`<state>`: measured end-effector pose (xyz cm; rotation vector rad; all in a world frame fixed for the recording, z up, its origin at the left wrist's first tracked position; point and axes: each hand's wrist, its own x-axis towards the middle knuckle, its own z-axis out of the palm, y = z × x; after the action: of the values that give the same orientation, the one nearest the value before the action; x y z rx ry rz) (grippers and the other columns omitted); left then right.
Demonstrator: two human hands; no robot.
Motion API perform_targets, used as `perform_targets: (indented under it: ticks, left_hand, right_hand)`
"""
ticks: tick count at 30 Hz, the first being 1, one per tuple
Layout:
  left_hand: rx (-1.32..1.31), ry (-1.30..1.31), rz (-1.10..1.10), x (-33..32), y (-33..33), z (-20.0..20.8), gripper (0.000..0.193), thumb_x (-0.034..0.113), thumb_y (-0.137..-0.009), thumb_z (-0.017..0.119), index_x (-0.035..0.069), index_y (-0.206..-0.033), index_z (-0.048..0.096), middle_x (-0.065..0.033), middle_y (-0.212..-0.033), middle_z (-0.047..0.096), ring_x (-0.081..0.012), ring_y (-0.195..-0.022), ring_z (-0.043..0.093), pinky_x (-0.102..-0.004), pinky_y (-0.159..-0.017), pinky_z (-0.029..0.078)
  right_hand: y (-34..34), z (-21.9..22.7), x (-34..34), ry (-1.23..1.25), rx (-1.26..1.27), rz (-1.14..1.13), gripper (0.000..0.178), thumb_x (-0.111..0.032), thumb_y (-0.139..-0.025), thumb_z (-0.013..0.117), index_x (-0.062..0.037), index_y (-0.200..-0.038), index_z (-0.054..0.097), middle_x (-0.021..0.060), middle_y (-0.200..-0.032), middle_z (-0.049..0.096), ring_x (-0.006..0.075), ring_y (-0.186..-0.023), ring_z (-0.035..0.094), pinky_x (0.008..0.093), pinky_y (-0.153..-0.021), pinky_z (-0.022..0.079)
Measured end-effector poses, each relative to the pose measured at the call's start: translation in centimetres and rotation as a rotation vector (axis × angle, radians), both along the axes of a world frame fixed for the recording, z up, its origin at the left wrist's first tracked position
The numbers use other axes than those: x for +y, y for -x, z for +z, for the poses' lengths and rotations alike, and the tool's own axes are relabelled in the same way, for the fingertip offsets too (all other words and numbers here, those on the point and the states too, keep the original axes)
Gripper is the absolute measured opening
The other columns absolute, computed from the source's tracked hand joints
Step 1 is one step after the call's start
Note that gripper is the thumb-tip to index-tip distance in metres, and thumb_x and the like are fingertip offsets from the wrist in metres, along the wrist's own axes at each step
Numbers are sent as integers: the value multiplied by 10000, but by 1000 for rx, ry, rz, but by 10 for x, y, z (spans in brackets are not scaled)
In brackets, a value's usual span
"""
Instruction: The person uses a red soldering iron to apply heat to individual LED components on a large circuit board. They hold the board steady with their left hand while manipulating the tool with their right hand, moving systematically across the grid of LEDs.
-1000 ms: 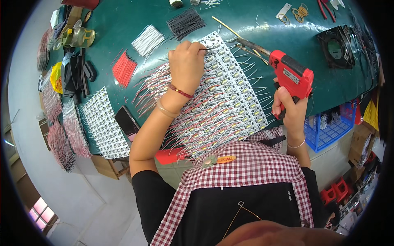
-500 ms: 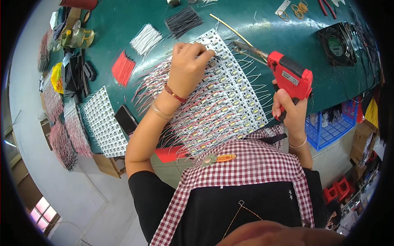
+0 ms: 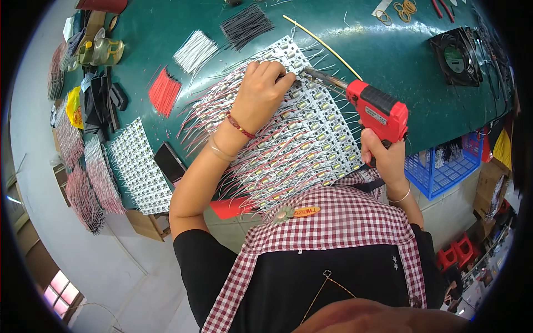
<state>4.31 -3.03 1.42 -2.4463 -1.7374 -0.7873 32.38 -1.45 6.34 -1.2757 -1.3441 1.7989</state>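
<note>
A white circuit board panel (image 3: 332, 139) lies at an angle on the green bench, bristling with red and white wires along its rows of small components. Over its upper part, my left hand (image 3: 261, 91) is closed in a pinch; what the fingertips hold is hidden. My right hand (image 3: 388, 161) grips the handle of a red and black soldering gun (image 3: 379, 114). The gun's metal tip meets the panel's upper rows, just right of my left fingertips. Beyond the panel lie bundles of red wires (image 3: 164, 93), white wires (image 3: 195, 51) and black wires (image 3: 245, 28).
A thin yellow stick (image 3: 327, 49) lies behind the gun. At the right stands a black fan (image 3: 456, 60), with a blue crate (image 3: 444, 175) below the bench edge. Left of my arm are a dark phone (image 3: 169, 162) and another board panel (image 3: 141, 166).
The soldering gun has moved left and slightly down, bringing its tip to the panel by my left fingers. My left hand has shifted slightly right, still pinched.
</note>
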Motion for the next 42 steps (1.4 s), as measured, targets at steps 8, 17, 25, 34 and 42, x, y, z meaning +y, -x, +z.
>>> perform_targets:
  ticks: [8,17,25,34,42]
  left_hand:
    - [6,-7,13,-2,-1,-1,255,-11,-702,627,86,-931,687,-40,-844,556,-213,-794,554,-350,-742,412]
    - [37,7,17,-3,-2,3,228,8,-717,630,89,-922,687,-39,-844,557,-214,-797,555,-350,-743,417]
    - [51,-13,35,-3,-3,9,224,7,-720,636,85,-923,687,-40,-832,555,-210,-792,552,-352,-732,414]
    - [-105,22,52,-19,-17,10,252,-22,-702,658,61,-935,703,-57,-776,526,-224,-718,529,-342,-647,415]
    - [-149,11,66,-17,-17,6,265,-27,-697,687,99,-929,710,-42,-763,522,-221,-700,523,-341,-647,408]
  right_hand:
    - [0,1,-5,-62,-133,74,152,-138,-870,725,-7,-891,651,-13,-635,592,47,-496,524,217,-448,420]
    - [2,7,-6,7,-32,-14,145,-131,-874,719,-9,-878,641,-7,-661,601,55,-501,530,218,-460,428]
    - [0,6,-9,0,2,-37,133,-104,-886,695,1,-927,623,3,-678,595,62,-507,529,228,-457,420]
    - [-21,-4,-24,49,37,-23,87,-73,-910,651,-5,-923,598,9,-661,578,76,-509,525,242,-472,420]
    - [-24,-7,-27,58,57,-30,88,-75,-913,653,-8,-920,596,14,-654,576,77,-512,528,242,-471,418]
